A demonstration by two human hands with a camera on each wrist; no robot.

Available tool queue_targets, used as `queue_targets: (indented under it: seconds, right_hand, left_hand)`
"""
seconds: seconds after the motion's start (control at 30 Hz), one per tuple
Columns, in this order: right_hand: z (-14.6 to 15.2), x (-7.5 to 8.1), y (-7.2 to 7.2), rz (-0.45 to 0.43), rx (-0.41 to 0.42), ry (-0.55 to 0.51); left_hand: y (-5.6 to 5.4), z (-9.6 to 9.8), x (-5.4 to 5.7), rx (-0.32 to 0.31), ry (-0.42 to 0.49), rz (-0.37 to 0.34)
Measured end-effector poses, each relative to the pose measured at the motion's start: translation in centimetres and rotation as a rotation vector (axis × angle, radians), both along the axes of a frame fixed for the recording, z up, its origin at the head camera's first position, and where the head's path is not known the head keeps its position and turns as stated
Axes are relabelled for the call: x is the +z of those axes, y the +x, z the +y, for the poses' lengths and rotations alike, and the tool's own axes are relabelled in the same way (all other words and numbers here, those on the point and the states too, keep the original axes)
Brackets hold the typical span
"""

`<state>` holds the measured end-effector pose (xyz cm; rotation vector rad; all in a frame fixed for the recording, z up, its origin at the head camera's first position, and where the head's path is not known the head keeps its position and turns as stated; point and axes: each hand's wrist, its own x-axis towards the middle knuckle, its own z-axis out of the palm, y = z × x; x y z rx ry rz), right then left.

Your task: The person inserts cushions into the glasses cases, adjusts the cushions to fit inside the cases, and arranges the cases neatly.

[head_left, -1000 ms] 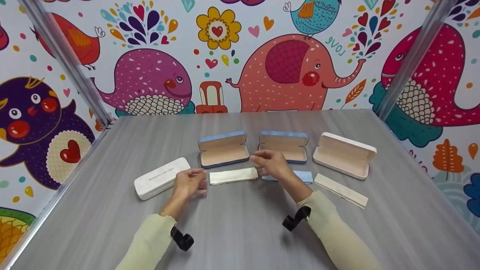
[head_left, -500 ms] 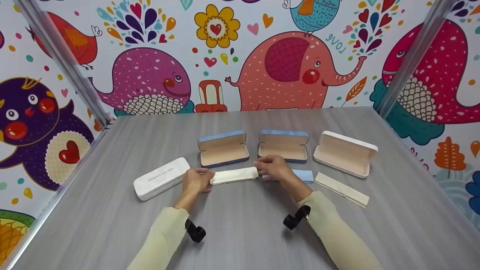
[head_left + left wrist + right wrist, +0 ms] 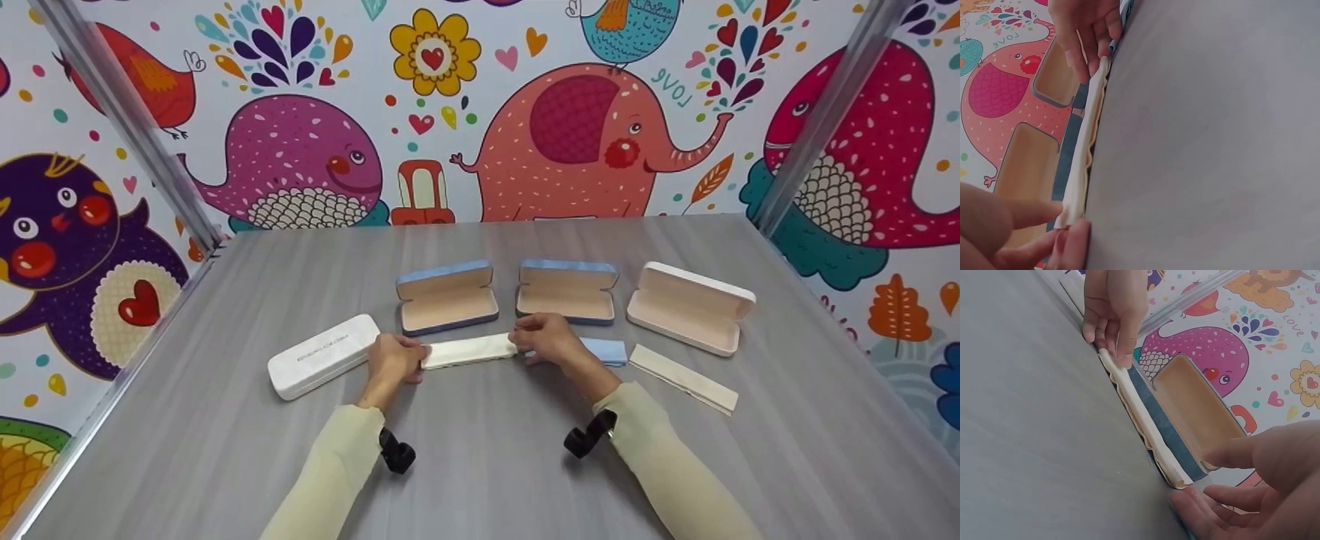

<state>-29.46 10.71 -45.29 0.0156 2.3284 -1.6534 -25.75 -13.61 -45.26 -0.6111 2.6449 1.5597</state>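
Note:
A folded cream glasses cloth point(image 3: 469, 350) lies lengthwise between my two hands. My left hand point(image 3: 394, 357) pinches its left end, the thumb and fingers closing on the fabric in the left wrist view. At the other end is my right hand point(image 3: 553, 337), its fingers spread around the tip of the cloth. The right wrist view shows a gap between the cloth's end point(image 3: 1182, 481) and the upper finger point(image 3: 1227, 454). Partly covered by this hand, a folded blue cloth point(image 3: 606, 352) lies to the right. A closed white glasses case point(image 3: 324, 358) sits beside my left hand.
Behind the cloths stand two open blue glasses cases, the left one point(image 3: 448, 309) and the middle one point(image 3: 566, 304), plus an open white case point(image 3: 686, 319) at right. Another cream cloth point(image 3: 684, 379) lies before the white case. A patterned wall point(image 3: 435, 142) rises behind the table.
My left hand has moved right from beside the closed case and taken hold of the cream cloth's left end. My right hand has come down slightly to the cloth's right end.

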Motion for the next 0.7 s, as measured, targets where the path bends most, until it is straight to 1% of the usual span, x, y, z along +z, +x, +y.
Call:
queue_targets:
  seconds: [0.2,0.4,0.6,0.7]
  right_hand:
    - [-0.5,-0.3,0.2,0.046,0.004,0.089]
    - [-0.8,-0.4,0.4,0.09,0.011,0.124]
    - [-1.1,-0.3,0.5,0.067,0.009,0.199]
    - [-1.3,-0.4,0.5,0.06,0.007,0.228]
  left_hand:
    - [0.1,0.1,-0.1,-0.024,-0.013,0.01]
    - [0.4,0.3,0.1,-0.029,-0.053,0.038]
    - [0.9,0.4,0.3,-0.049,-0.068,0.065]
    - [1.1,0.2,0.3,-0.046,-0.046,0.073]
